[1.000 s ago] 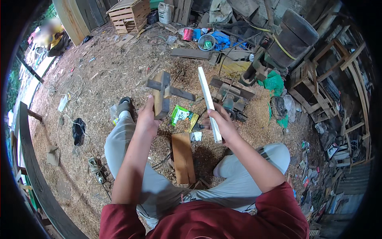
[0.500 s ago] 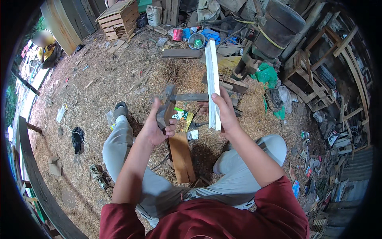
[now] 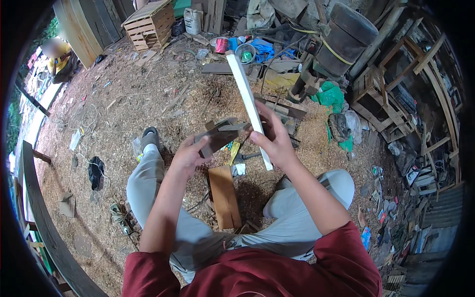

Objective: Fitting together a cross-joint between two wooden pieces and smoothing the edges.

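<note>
My left hand [image 3: 190,154] is closed around the block of a dark wooden tool [image 3: 217,138], which looks like a marking gauge with a bar through it. The bar points right, and its tip comes close to my right hand's fingers. In my right hand [image 3: 274,141], thumb in front and fingers behind, is a long white strip of wood [image 3: 247,94]. It stands steeply, its top leaning left. Whether the bar touches the strip cannot be made out. Below the hands, a brown wooden board [image 3: 225,195] lies between my legs.
Wood shavings cover the ground [image 3: 163,109]. Ahead are a slatted crate [image 3: 149,24], a red can [image 3: 221,45], a bucket [image 3: 245,52] and a dark drum [image 3: 341,42]. A wooden frame [image 3: 381,99] stands right. A person [image 3: 62,62] sits at far left.
The white strip has tilted, its top swinging left. My left hand has turned the wooden tool, so its block lies flatter and its bar is nearer my right fingers.
</note>
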Motion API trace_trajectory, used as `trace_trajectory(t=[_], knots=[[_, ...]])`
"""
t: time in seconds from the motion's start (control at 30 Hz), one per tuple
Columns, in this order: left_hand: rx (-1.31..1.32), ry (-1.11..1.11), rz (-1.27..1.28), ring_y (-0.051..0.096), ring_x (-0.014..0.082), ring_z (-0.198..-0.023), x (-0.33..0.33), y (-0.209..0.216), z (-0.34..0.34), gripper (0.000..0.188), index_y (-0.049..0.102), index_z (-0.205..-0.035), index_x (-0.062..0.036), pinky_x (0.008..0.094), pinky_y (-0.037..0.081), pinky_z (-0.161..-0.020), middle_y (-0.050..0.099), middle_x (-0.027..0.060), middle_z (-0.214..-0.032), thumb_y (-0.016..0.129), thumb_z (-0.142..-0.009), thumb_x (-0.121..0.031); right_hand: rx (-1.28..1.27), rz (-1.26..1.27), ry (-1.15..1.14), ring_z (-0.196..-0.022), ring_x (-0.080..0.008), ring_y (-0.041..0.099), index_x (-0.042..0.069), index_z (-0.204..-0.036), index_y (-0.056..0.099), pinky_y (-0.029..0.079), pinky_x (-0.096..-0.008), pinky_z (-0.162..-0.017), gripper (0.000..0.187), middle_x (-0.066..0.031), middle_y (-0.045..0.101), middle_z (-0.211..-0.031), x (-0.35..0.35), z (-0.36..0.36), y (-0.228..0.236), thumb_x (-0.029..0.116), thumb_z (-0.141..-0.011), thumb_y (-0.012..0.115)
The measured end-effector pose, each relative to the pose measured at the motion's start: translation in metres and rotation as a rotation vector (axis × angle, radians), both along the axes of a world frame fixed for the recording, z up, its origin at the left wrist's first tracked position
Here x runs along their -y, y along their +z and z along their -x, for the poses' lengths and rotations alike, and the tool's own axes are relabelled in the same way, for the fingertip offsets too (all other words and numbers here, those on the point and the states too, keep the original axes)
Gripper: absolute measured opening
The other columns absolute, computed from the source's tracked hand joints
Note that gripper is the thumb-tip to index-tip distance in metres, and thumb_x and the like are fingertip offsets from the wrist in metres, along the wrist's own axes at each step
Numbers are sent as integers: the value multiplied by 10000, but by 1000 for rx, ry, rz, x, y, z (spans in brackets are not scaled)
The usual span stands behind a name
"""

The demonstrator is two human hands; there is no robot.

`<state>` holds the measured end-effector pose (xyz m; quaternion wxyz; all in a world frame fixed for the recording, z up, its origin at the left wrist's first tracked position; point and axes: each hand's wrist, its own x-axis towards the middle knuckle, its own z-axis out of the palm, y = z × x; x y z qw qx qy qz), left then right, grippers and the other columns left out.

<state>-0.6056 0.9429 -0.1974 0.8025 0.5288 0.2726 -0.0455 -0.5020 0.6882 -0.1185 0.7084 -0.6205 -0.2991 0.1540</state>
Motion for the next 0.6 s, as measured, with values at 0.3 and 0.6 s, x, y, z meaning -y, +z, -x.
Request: trace_trajectory(t=[0.3,0.6], knots=[[33,336,-193,658,257,-1172,-6,-9,-6,672,343,-1531,22,401,621,-884,595,170,-1377,615,-1072,-386,614,399,-283,-1263,-339,599,84,-1583,434,450,-445,-1082,808,-210,619,-1329,15,4,6,237,-878,797],[163,353,-217,632,292,-1241,-16,-24,-13,771,241,-1568,78,463,625,-950,524,197,-1442,625,-1067,-365,660,541,-227,-1175,-399,649,152,-1600,431,519,-465,-987,881,-220,622,-1272,10,10,1,318,-834,833]])
